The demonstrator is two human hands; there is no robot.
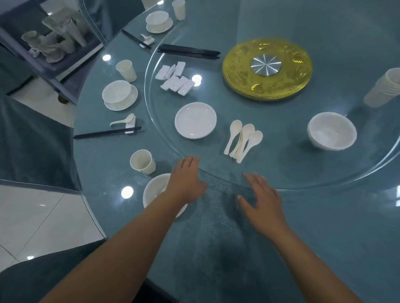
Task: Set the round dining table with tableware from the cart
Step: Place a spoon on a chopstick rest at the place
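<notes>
Both hands flat out over the round teal bench [328,239], holding nothing.

Left hand [185,182] and right hand [262,197] have fingers straight and spread, near the front edge of the clear glass turntable [285,183]. Left forearm covers part of a white ceramic plate [152,193], with a white paper cup [143,161] just beside it. On the turntable: a small white saucer [195,120], a bunch of white ceramic spoons [242,140], a white bowl [331,134], a stack of white cups [390,90] lying tilted, white chopstick rests [175,78], black chopsticks [188,51] and a gold round hub [267,68]. Two place settings look done along the left rim. The grey cart [47,36] with more white tableware sits at top left.
</notes>
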